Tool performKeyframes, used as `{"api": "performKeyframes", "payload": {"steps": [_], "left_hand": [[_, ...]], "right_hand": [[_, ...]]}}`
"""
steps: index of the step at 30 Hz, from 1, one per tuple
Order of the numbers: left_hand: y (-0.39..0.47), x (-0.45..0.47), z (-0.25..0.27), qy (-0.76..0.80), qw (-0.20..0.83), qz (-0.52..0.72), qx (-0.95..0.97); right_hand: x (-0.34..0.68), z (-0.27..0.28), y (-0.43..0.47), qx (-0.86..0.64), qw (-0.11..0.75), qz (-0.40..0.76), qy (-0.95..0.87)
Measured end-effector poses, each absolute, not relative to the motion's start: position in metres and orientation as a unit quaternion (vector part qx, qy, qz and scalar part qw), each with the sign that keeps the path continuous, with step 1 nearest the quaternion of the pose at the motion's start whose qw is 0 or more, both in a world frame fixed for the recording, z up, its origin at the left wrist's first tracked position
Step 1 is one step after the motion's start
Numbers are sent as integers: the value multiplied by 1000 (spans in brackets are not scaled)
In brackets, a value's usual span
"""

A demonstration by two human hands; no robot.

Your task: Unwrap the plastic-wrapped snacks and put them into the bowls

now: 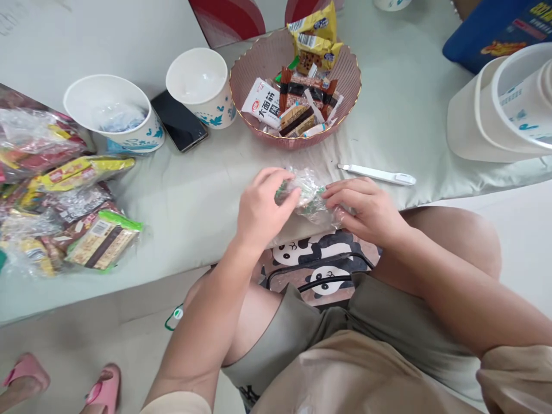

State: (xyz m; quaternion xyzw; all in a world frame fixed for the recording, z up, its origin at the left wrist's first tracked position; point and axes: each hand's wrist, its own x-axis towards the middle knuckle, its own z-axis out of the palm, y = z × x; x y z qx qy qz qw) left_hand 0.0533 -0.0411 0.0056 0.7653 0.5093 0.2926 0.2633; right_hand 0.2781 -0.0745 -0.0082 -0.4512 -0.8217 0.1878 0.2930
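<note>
A crinkled clear plastic bag with green print lies at the table's front edge, between my hands. My left hand grips its left side, thumb and fingers curved around it. From the other side, my right hand pinches the bag's right edge with its fingertips. What the bag holds is hard to make out through the shiny film. Just beyond my right hand lies a white utility knife. Behind the bag stands a pink ribbed glass bowl filled with wrapped snacks.
Two paper cups stand at the back left with a black phone between them. Packaged snacks pile up at far left. White containers and a blue package are at right. Another person's pink sandals show below.
</note>
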Motion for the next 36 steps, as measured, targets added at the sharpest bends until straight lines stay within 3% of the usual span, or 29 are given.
{"api": "performKeyframes", "payload": {"steps": [7,13,17,22,30,33,36], "left_hand": [[-25,39,0,520,361,382,673],[-8,25,-16,584,513,481,406],[-4,16,-14,544,478,545,422],[-13,20,-4,450,474,470,593],[-1,6,-4,577,459,520,431],[5,-7,-11,621,414,499,440],[4,-15,-12,633,281,497,523]], "right_hand": [[282,-3,-73,-472,310,197,-802],[285,-1,-72,-516,328,189,-769],[285,0,-71,-510,333,199,-768],[282,4,-72,-491,352,227,-764],[283,2,-69,-662,405,256,-577],[292,4,-64,-709,364,244,-553],[302,8,-62,-711,376,154,-573]]}}
